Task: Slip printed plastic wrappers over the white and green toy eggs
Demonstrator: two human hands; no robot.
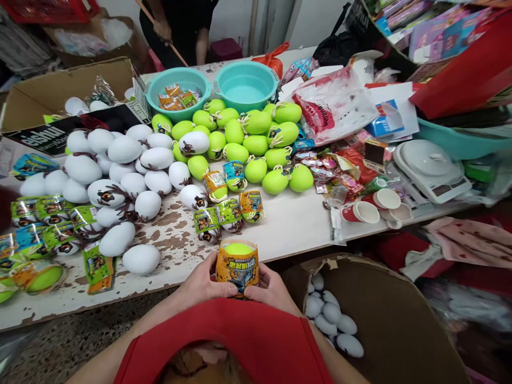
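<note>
Between both hands, close to my body, is a lime-green toy egg (239,248) wrapped in an orange printed sleeve (239,268). My left hand (205,279) grips it from the left, the thumb across the front. From the other side my right hand (272,287) closes on it in the same way. Just beyond on the table stand sleeved eggs (230,215) in green, orange and blue wraps. Behind them lie a pile of lime-green eggs (256,145) with pale cords and a pile of white eggs (124,149) with dark cords.
Two turquoise basins (246,101) stand at the back, one with folded sleeves (176,99). A black carton (80,120) is at left, more sleeved eggs (60,240) near it. Right are paper cups (362,212), a scale (432,165) and an open carton (384,288) holding white eggs. A person (180,26) stands opposite.
</note>
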